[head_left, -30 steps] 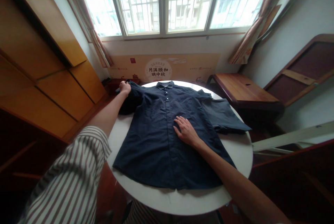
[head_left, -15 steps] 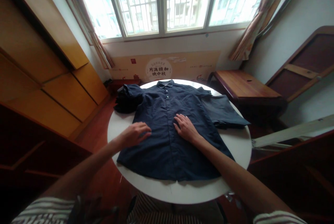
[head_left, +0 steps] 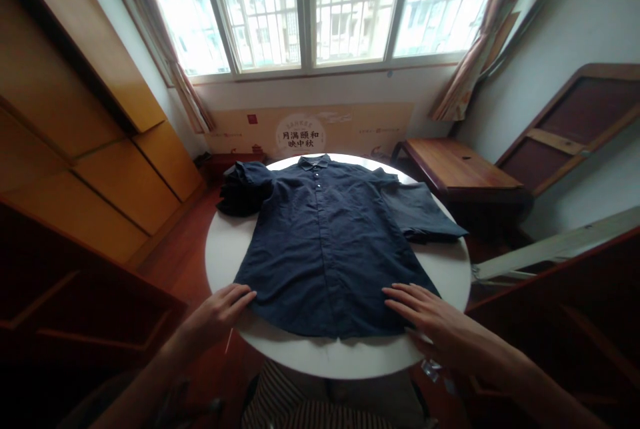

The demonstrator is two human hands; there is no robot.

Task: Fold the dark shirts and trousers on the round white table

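A dark navy button-up shirt [head_left: 325, 249] lies front side up on a round white table [head_left: 225, 249]. Its collar points toward the window and its hem toward me. At the shirt's lower left corner rests my left hand [head_left: 225, 303], fingers stretched out and holding nothing that I can see. My right hand [head_left: 425, 312] lies over the lower right part of the shirt, open, with its fingers spread on the cloth. Folded grey-blue clothing [head_left: 425, 212] sits beside the shirt's right sleeve. Dark bundled clothing [head_left: 243, 192] is by the left sleeve.
A low wooden table [head_left: 460, 162] stands behind on the right, with a framed wooden panel [head_left: 570, 125] leaning at the wall. Wooden cabinets [head_left: 115, 169] line the left side. Dark red furniture [head_left: 565, 309] flanks me closely. Behind the table is a barred window [head_left: 350, 9].
Both hands have moved toward me, from the middle of the shirt to its lower corners. The right hand has also gone rightward and the left slightly leftward. The shirt stays spread out.
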